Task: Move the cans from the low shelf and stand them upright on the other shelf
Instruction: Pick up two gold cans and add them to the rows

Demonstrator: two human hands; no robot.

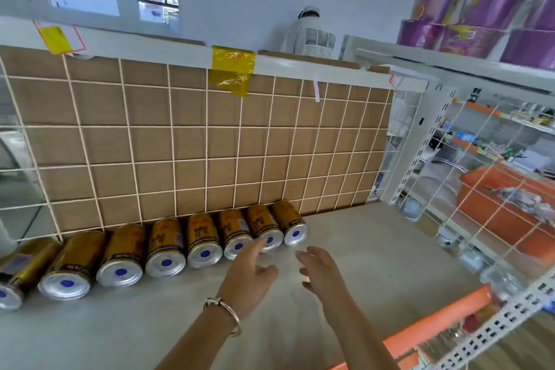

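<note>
Eight gold cans [168,249] are lying on their sides in one row along the back of a pale shelf [345,237], against a wire grid [192,141]. Two hands are hovering near the row's right end, holding nothing: the left hand [252,273], wearing a bracelet [225,311], is stretching its fingers toward the cans, and the right hand [322,272] is spreading its fingers loosely.

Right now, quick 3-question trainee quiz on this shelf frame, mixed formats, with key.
1. True or false: the gold cans stand upright on the shelf.
2. Which hand wears a bracelet? A) left B) right C) both
3. Fill in: the cans' silver ends each carry a ____ dot.

Key:
1. False. They lie on their sides in a row against the wire grid, ends facing the camera.
2. A. The left hand wears it; the right hand shows none. Both hands hold nothing, fingers relaxed.
3. Blue.
</note>
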